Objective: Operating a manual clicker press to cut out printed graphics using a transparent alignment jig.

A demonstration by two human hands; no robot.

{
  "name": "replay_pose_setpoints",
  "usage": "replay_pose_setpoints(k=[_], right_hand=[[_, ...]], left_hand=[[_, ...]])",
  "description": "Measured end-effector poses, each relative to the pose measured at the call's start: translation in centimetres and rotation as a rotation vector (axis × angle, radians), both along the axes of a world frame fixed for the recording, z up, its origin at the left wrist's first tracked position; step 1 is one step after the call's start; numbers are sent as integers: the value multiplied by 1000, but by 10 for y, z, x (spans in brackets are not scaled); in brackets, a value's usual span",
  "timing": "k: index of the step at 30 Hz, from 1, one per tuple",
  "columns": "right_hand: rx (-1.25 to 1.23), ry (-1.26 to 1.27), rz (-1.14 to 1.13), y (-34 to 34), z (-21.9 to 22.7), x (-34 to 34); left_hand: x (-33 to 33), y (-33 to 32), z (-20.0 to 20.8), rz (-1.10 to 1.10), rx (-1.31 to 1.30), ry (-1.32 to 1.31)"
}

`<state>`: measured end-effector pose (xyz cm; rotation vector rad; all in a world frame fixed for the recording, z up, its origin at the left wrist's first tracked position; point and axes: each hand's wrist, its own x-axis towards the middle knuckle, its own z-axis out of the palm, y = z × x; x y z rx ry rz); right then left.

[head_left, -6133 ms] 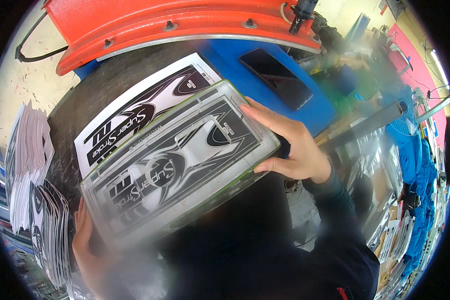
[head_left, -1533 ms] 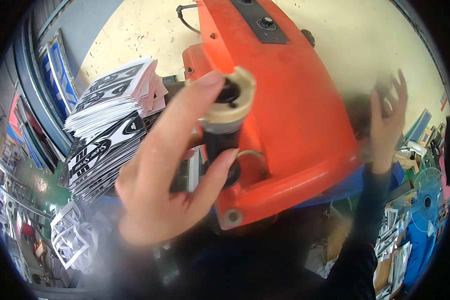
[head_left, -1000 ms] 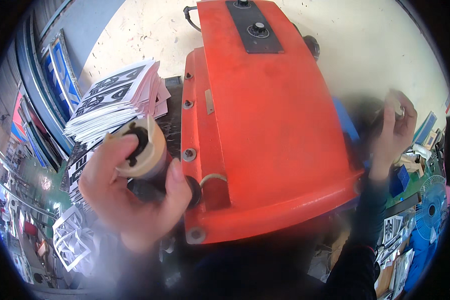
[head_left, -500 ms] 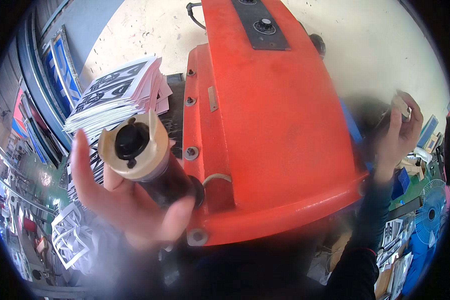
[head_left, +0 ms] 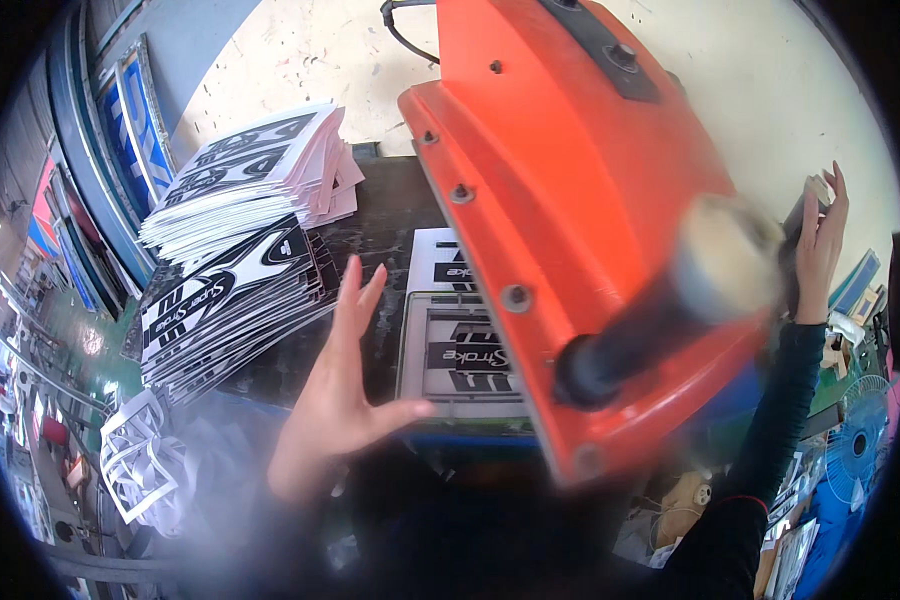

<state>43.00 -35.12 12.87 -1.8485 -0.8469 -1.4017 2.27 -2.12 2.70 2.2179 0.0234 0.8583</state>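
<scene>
Admittedly, fingers could be pinched at the red press head's [head_left: 580, 190] left edge if it swung leftward. The left hand [head_left: 335, 405], fingers spread apart, is left of that head; the clear template [head_left: 460, 410] lies partly beneath it, just beyond the thumb. The right hand [head_left: 820, 245], right of the head, seems to be at a dark grip [head_left: 796, 228]; I cannot tell how firmly.

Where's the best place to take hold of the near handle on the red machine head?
Probably the black grip below the cream cap, coming from the left with the open left hand. The grip is a narrow post standing out from the red machine head, so fingers could wrap around it; the wider cap should help stop them slipping off.
</scene>
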Motion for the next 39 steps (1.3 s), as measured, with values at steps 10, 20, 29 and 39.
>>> replay_pose_setpoints(k=[10, 20, 29, 39], right_hand=[[239, 614, 808, 29, -13, -108], [626, 791, 908, 29, -16, -67], [746, 826, 770, 9, -17, 26], [123, 411, -41, 8, -32, 25]], left_hand=[[-14, 6, 4, 178, 372, 492], [-7, 10, 2, 149, 321, 483], [-11, 17, 1, 60, 152, 466], [-4, 0, 7, 214, 302, 548]])
